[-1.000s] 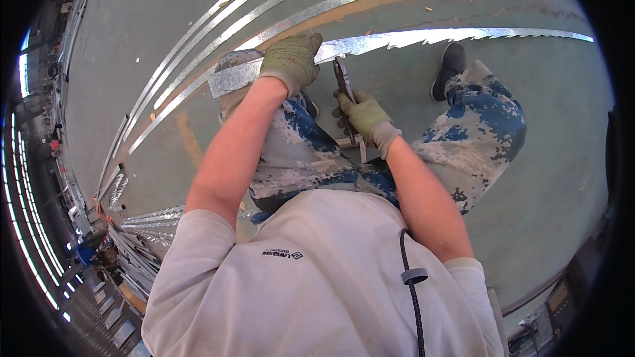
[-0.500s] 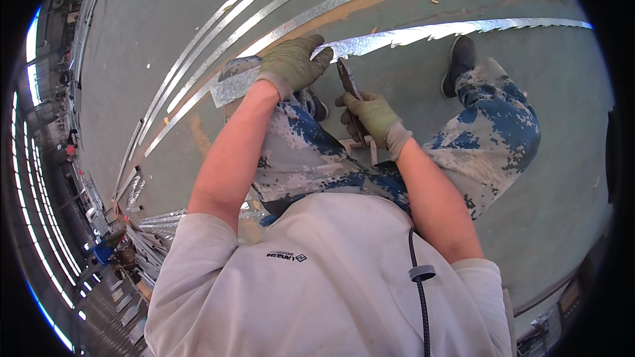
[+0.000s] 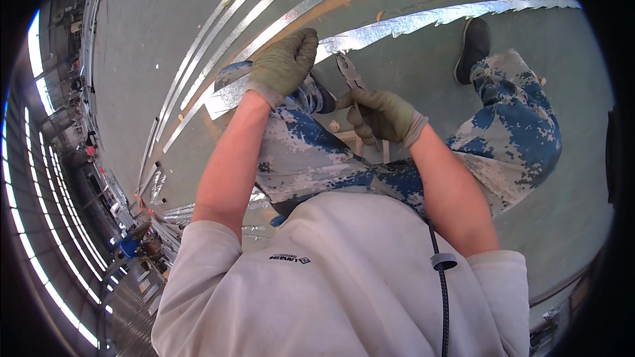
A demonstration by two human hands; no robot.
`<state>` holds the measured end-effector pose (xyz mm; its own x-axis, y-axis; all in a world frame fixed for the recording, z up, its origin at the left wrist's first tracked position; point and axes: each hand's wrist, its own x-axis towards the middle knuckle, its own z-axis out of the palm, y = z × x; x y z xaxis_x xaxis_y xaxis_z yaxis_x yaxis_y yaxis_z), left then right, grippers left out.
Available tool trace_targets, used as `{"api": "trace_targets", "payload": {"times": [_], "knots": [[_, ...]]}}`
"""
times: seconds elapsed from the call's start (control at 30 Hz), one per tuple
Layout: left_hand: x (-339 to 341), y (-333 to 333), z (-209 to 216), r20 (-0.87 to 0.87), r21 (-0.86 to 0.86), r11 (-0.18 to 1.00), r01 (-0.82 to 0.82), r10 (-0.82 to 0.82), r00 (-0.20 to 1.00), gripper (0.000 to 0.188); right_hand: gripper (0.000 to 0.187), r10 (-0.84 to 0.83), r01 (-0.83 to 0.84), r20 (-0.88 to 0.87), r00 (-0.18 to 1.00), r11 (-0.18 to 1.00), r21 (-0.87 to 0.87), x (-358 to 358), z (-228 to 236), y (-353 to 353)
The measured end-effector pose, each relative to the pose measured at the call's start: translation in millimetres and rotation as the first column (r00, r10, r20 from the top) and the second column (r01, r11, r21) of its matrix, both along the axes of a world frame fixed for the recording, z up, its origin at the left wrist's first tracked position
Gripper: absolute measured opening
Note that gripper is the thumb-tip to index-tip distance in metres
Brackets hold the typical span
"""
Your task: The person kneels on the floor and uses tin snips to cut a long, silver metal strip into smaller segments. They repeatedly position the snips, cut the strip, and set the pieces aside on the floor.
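Pliers [image 3: 351, 74] are held in the gloved right hand [image 3: 383, 116], with the fingers closed around the handles and the head pointed up toward the lower edge of a notched sheet-metal strip [image 3: 400, 24]. Whether that edge is touched by the tool cannot be told. By the gloved left hand [image 3: 283, 66], the strip is gripped near its plain, squared end, the fingers clamped over the metal; their undersides are hidden. The plain end is laid across the left knee, and the rest is stretched away to the upper right, its lower edge cut into a row of saw-like teeth.

Camouflage trousers [image 3: 506, 129] and a pale T-shirt [image 3: 344, 277] are worn, and a dark cord [image 3: 444, 304] with a grey disc [image 3: 443, 262] is hung down the shirt front. Between the legs, a small wooden frame [image 3: 350, 135] is partly covered by the right hand. On the grey-green floor [image 3: 549, 225], long metal strips [image 3: 261, 5] are laid side by side beyond the left hand. A dark shoe [image 3: 473, 49] is planted below the toothed edge.
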<state>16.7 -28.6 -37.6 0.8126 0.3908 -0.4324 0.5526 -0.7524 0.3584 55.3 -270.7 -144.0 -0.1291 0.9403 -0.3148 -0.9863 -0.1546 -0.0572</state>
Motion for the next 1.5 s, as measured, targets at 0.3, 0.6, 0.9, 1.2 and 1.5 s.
{"api": "trace_targets", "payload": {"times": [0.3, 0.6, 0.9, 1.2, 1.5], "knots": [[5, 4, 6, -0.1, 0.092, 0.98, 0.176, -0.167, 0.981, 0.046, 0.038, 0.02, -0.008, 0.116, 0.993, 0.995, -0.103, 0, 17, 5], [-49, 38, 75, 0.09, 0.407, 0.907, 0.112, -0.161, 0.983, 0.048, 0.042, -0.03, 0.07, 0.251, 0.968, 0.986, -0.154, -3, 33, 4], [-65, 52, 108, 0.307, -0.243, 0.897, -0.368, 0.431, 0.848, 0.056, 0.041, -0.005, 0.11, 0.434, 0.901, 0.97, -0.216, 14, 55, -8], [-71, 53, 69, -0.286, -0.928, 0.012, -0.372, 0.617, 0.733, 0.042, 0.037, -0.124, 0.247, 0.475, 0.871, 0.947, -0.207, 34, 39, -24], [-32, 27, 18, -0.189, -0.934, 0.127, -0.334, 0.617, 0.764, 0.035, 0.039, -0.011, 0.319, 0.563, 0.827, 0.833, -0.452, 25, 40, -23]]}}
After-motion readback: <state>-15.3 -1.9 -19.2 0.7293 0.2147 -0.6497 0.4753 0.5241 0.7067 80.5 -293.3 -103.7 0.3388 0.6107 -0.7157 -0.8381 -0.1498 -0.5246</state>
